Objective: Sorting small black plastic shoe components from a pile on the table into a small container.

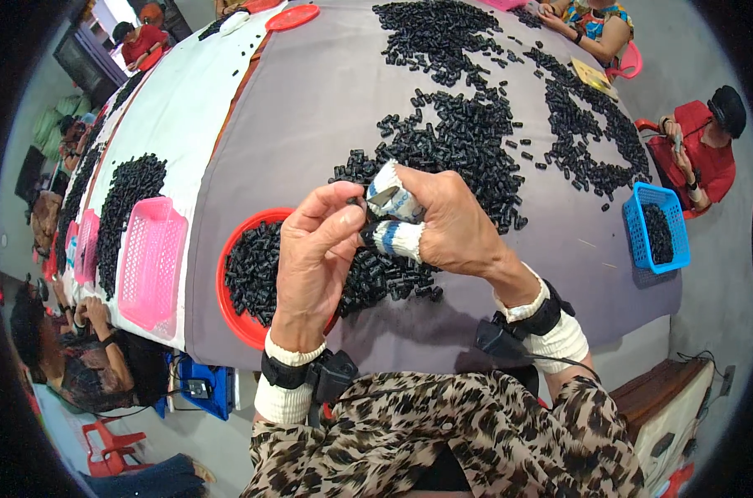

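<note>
1. Pinching a small black plastic piece between them, the left hand and right hand meet above the table, both closed on it; the right fingers wear cloth wraps.
2. Judgement: keep the grip at the fingertips, low over the red tray, so a slip drops the piece inside it.
3. Loose black pieces lie heaped just beyond on the grey cloth.
4. A pink basket stands left, a blue basket right; neither obstructs. Seated people work at the edges.
</note>
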### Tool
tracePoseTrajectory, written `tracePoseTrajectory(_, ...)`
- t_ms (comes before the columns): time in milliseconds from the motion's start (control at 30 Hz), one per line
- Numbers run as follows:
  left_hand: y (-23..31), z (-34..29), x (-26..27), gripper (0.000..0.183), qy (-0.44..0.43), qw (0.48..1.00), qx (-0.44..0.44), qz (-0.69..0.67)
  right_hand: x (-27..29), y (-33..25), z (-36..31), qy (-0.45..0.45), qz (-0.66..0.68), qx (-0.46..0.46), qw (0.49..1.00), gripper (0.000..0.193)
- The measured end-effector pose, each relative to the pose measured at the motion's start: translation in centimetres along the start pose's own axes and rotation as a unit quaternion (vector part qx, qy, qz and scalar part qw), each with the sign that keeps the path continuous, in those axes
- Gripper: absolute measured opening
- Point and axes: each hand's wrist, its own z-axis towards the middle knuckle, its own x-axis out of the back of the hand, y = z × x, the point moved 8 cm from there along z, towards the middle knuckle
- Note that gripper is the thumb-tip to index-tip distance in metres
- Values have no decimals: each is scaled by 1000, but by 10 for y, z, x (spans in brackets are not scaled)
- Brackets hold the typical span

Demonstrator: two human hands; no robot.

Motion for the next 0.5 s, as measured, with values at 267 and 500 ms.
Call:
tracePoseTrajectory(267, -6, -1, 7, 25, -5, 999, 24, -38, 3, 9, -1, 4, -6, -28, 1000, 24)
tracePoseTrajectory(500, -11, 0, 6, 28, 3, 999, 15, -37, 5, 5, 1, 20, 15, 6, 1000, 26)
